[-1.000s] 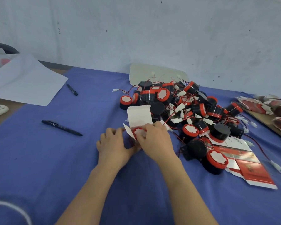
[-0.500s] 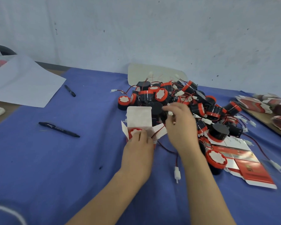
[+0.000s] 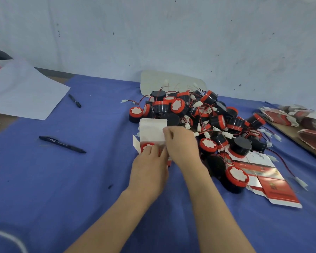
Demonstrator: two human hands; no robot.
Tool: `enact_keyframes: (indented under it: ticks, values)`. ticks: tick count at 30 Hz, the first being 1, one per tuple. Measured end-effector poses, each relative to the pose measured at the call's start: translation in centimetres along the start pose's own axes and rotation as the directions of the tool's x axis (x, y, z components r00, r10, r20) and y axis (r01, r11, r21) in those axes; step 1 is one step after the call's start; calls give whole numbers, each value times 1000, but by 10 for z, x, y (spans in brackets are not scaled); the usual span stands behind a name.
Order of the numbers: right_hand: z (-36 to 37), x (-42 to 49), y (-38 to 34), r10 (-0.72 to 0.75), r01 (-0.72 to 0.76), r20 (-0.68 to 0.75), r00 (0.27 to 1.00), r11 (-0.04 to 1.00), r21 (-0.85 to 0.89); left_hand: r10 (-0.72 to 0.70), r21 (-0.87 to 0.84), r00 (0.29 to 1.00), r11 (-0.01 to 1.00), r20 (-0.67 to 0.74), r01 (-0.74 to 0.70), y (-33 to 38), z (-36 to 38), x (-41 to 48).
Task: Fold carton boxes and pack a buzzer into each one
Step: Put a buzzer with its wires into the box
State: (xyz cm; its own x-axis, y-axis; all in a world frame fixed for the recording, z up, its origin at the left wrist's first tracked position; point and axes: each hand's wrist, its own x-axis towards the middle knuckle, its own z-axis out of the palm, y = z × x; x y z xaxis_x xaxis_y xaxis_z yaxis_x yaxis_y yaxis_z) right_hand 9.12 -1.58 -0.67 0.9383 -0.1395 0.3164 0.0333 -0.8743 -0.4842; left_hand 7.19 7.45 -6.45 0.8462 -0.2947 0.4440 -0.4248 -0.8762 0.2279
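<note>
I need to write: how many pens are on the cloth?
2: the far pen by the paper, the near pen left of the box. The pile could hide more.

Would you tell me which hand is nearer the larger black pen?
Left. The left hand, holding the carton, sits right of the pen; the right hand lies farther right, by the buzzer pile.
</note>
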Motion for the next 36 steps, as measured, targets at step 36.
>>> enact_keyframes:
  ticks: [36]
  values:
    - [25, -8, 38, -28, 31, -83, 996, 999, 39, 30, -30, 999, 999, 13, -30, -3, 7, -5]
